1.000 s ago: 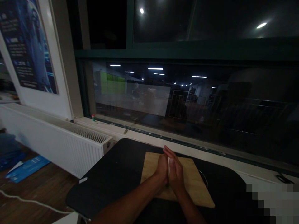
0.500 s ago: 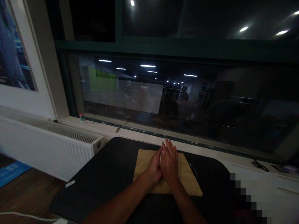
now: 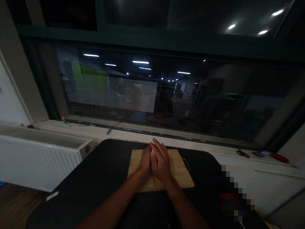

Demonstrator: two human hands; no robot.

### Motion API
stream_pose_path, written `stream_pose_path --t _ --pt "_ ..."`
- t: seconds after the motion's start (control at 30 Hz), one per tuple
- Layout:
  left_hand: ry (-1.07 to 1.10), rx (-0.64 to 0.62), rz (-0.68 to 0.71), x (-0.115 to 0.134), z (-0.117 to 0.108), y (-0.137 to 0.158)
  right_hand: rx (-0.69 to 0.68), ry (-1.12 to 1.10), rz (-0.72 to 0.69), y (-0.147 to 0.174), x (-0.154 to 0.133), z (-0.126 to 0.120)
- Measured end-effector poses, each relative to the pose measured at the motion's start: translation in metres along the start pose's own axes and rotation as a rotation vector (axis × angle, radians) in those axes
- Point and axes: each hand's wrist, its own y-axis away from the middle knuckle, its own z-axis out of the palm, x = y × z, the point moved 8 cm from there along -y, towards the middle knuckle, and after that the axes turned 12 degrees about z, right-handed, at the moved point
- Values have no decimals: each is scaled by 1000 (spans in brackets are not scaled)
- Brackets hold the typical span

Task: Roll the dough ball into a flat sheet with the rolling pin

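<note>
No readable text, no legible labels, brands, numbers or signs

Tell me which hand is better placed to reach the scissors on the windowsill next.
Probably the right hand: the scissors lie off to its side, while the left hand would have to cross over. Both hands are together around a pale object.

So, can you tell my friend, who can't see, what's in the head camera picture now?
A person's left hand and right hand press around something pale, mostly hidden, over a wooden board on a black table. Behind is a dark window; at left, a white radiator.
</note>
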Motion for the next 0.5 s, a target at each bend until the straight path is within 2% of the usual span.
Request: stream_pose_path --t 0.07,0.1,0.2,0.3,0.4,0.5 --pt "-95 -64 63 8 8 0 -4 54 33 -3 6 -2" --pt "-85 -75 51 7 10 0 -15 55 57 -4 11 -3" --pt "84 -12 -150 -11 11 3 -26 -30 119 -3 27 -3" --pt "268 36 -273 -23 15 8 67 -111 150 -1 39 -11" --pt "361 23 -295 -25 25 16 127 -39 91 -1 34 -15" --pt "323 49 -284 -25 28 23 147 113 61 -2 22 -15"
